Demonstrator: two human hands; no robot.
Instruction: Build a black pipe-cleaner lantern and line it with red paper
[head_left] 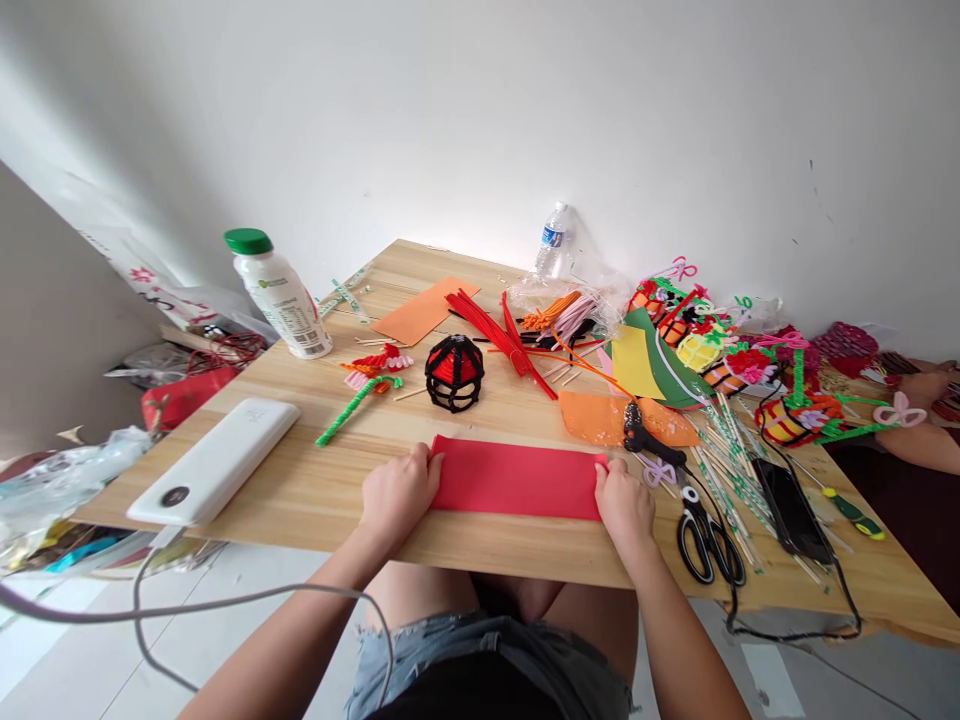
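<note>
A red rectangular sheet of paper or foam (517, 480) is stretched between my two hands at the table's near edge. My left hand (401, 490) pinches its left end, fingers curled. At the opposite end my right hand (624, 500) grips the corner, thumb on top. Just beyond the sheet stands a small dome-shaped lantern frame (454, 374), black with a red upper part. Left of it lie a green twisted pipe-cleaner stem (358, 410) and orange, red and pink twisted pieces (380, 366). A glue gun (646, 440) rests on an orange sheet (589, 418) near my right hand.
Left are a white power bank (217, 460) with cable and a bottle (281, 300). Scissors (705, 540), a phone (791, 508), a screwdriver (853, 512) and several sticks (724, 480) lie right. Red pipe cleaners (491, 330) and colourful crafts (705, 345) sit farther back. Another person's arm (919, 440) shows at right.
</note>
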